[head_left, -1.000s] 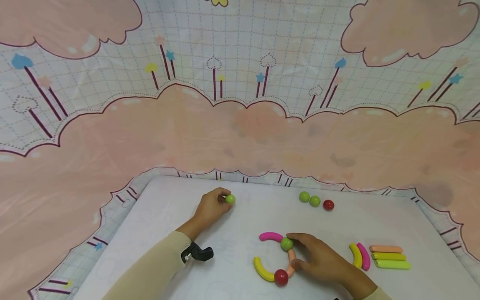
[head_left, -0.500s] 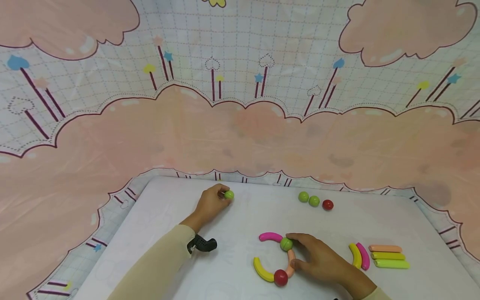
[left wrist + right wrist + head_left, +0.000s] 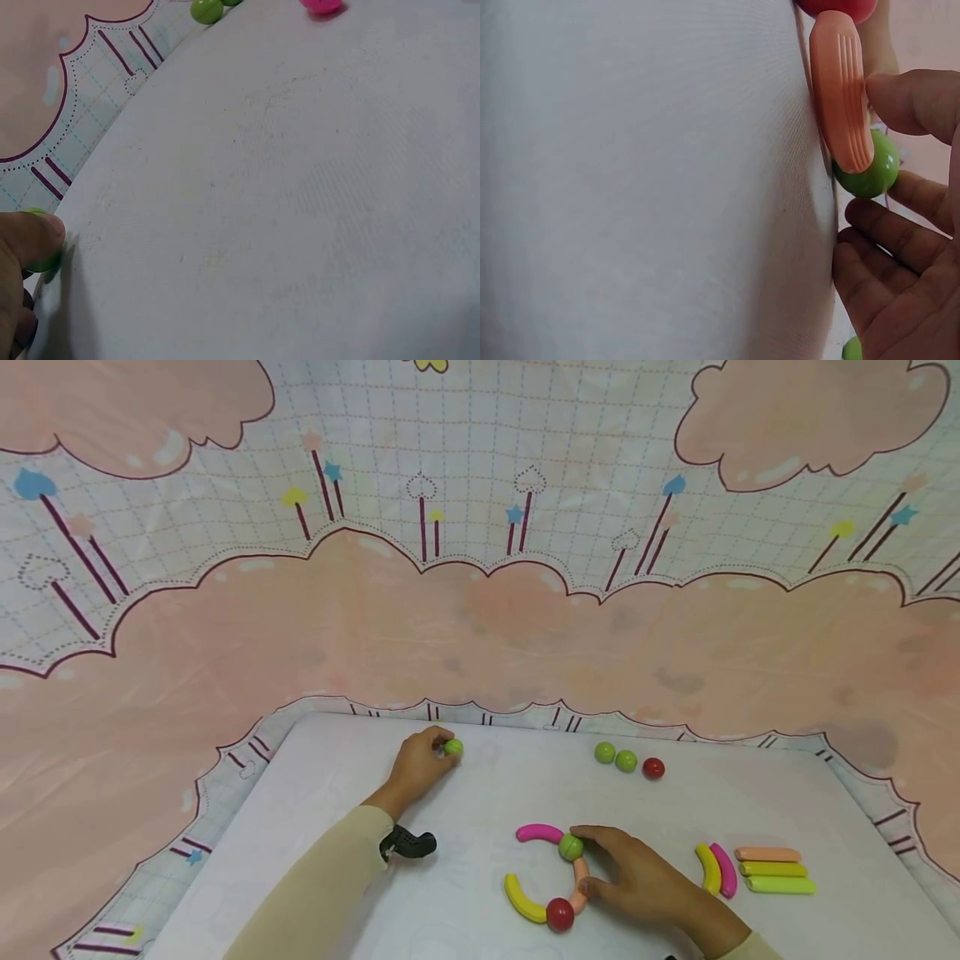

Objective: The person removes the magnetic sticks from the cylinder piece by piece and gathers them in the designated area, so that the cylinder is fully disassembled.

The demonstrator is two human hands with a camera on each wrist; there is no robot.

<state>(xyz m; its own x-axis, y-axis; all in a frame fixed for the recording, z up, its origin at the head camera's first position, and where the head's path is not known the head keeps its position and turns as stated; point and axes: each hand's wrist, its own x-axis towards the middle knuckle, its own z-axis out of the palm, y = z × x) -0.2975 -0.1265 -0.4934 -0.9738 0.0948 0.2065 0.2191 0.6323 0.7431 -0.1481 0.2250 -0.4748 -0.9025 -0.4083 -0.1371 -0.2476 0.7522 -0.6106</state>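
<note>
In the head view my left hand [image 3: 420, 764] pinches a green ball [image 3: 453, 747] near the table's far edge; the left wrist view shows the thumb over this green ball [image 3: 46, 262]. My right hand [image 3: 637, 877] rests beside a chain of toy pieces. Its thumb touches an orange curved stick [image 3: 841, 90] and its index finger touches a green ball [image 3: 881, 166] at that stick's end; the other fingers extend loosely. A pink curved stick [image 3: 539, 832] joins the same green ball. At the orange stick's other end sits a red ball [image 3: 560, 914], with a yellow curved stick [image 3: 523, 900] attached.
Two green balls [image 3: 615, 757] and a red ball [image 3: 653, 768] lie at the back of the white table [image 3: 337, 893]. Right of my right hand are yellow and pink curved sticks [image 3: 723, 870] and several straight sticks [image 3: 772, 869]. A patterned cloth [image 3: 450, 635] hangs behind.
My left hand has shifted slightly toward the table's far edge with the green ball, most of it in the first half second. My right hand and the chain keep their places.
</note>
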